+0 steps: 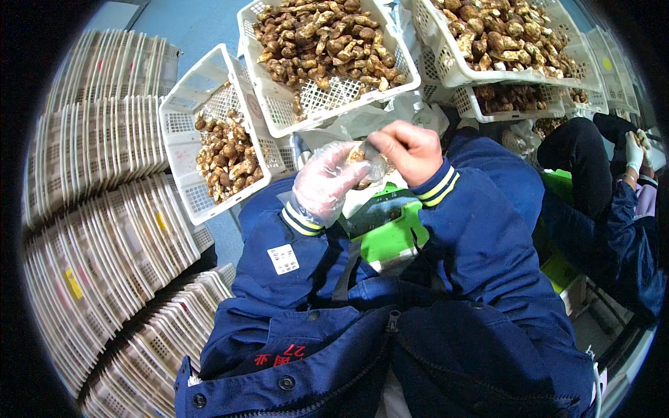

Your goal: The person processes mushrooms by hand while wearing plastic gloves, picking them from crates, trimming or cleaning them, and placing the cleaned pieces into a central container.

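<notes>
My left hand (330, 180), in a clear plastic glove, holds a small brown and cream mushroom (357, 154) between thumb and fingers. Against the mushroom, my bare right hand (410, 151) pinches a thin grey metal blade (370, 148); its handle is hidden in my fingers. Ahead of my hands stands a white perforated plastic crate (334, 111) heaped with brown mushrooms (324, 39). A smaller heap of mushrooms (230, 157) lies in the tilted white crate (196, 215) on the left. Below my hands, between my legs, is a green plastic object (392, 235).
Tall stacks of white crates (94, 146) line the left side. More mushroom-filled crates (512, 76) are piled at the upper right. Clear plastic bags (402, 117) lie between the crates and my knees. A co-worker's gloved hands (635, 151) are at the far right.
</notes>
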The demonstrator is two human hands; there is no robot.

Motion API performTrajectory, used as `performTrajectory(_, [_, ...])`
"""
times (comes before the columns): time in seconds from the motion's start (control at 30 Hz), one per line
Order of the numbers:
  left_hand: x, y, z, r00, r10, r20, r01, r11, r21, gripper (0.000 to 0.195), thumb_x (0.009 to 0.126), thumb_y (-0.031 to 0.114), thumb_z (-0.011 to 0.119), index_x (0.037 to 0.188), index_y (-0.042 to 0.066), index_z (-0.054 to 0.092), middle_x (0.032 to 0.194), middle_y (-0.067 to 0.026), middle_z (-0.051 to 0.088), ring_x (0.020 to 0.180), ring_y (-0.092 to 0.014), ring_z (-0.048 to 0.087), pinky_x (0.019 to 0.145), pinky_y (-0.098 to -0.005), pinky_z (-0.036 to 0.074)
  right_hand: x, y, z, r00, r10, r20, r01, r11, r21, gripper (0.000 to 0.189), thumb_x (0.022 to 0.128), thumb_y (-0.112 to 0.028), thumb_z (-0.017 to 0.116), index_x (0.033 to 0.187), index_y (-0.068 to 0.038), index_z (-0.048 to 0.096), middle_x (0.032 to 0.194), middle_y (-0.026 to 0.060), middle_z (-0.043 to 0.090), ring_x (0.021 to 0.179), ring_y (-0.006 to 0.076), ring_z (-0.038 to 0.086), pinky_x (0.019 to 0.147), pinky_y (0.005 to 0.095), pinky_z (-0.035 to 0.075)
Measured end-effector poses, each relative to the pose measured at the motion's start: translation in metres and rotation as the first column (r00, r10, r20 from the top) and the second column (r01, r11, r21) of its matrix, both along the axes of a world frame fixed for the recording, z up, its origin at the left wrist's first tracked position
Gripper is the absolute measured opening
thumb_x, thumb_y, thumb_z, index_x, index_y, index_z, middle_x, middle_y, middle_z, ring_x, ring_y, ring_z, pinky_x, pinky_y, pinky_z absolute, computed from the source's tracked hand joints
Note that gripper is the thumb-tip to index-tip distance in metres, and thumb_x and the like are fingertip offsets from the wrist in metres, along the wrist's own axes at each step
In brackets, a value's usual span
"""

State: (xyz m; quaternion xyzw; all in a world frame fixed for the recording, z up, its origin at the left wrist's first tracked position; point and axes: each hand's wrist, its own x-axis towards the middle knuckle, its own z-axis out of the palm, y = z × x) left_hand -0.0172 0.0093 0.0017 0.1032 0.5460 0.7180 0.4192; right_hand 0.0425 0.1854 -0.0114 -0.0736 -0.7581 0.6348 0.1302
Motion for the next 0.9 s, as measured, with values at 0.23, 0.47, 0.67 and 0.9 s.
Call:
performTrajectory(0.23, [0.001,-0.003,-0.002,0.994,0.016,-0.104,-0.027,0.995,-0.100,0.032,0.085,0.004,0.063,0.116,-0.003,0.055,0.106,-0.0081,0.061,0.094,-0.013,0.058,0.085,-0.0262,0.046,0.000,-0.002,-0.001,1.000,-0.016,-0.026,0.016,1.000,0.005,0.015,0.089,-0.011,0.065,0.081,0.002,0.065,0.070,0.0024,0.062,0.066,0.0052,0.053,0.059,0.0217,0.043])
performTrajectory(0.47, [0.001,-0.003,-0.001,0.994,-0.005,-0.112,-0.013,0.987,-0.162,0.029,0.087,-0.003,0.059,0.116,-0.001,0.057,0.102,-0.0036,0.061,0.087,-0.010,0.058,0.079,-0.0228,0.045,-0.004,-0.006,-0.001,0.993,-0.034,-0.113,0.040,0.998,0.045,0.014,0.086,-0.013,0.068,0.079,-0.001,0.067,0.063,0.0055,0.061,0.056,0.0089,0.054,0.052,0.0261,0.044])
performTrajectory(0.67, [-0.003,0.000,0.002,0.997,-0.013,-0.078,0.005,0.995,-0.100,0.028,0.088,0.005,0.060,0.114,-0.003,0.058,0.103,-0.0064,0.060,0.094,-0.012,0.057,0.083,-0.0258,0.046,-0.002,-0.002,0.002,0.996,-0.033,-0.086,0.034,0.999,0.009,0.014,0.087,-0.012,0.067,0.082,0.001,0.066,0.068,0.0051,0.062,0.062,0.0082,0.054,0.057,0.0246,0.045])
performTrajectory(0.9, [-0.006,-0.010,-0.005,0.601,-0.135,-0.787,0.032,0.989,-0.145,0.025,0.075,-0.005,0.062,0.100,-0.005,0.059,0.102,-0.0183,0.060,0.086,-0.029,0.062,0.074,-0.0364,0.051,-0.004,-0.006,-0.001,0.977,-0.093,-0.191,0.104,0.993,0.052,0.016,0.085,-0.014,0.069,0.078,-0.001,0.065,0.062,0.0068,0.059,0.054,0.0109,0.053,0.051,0.0277,0.043])
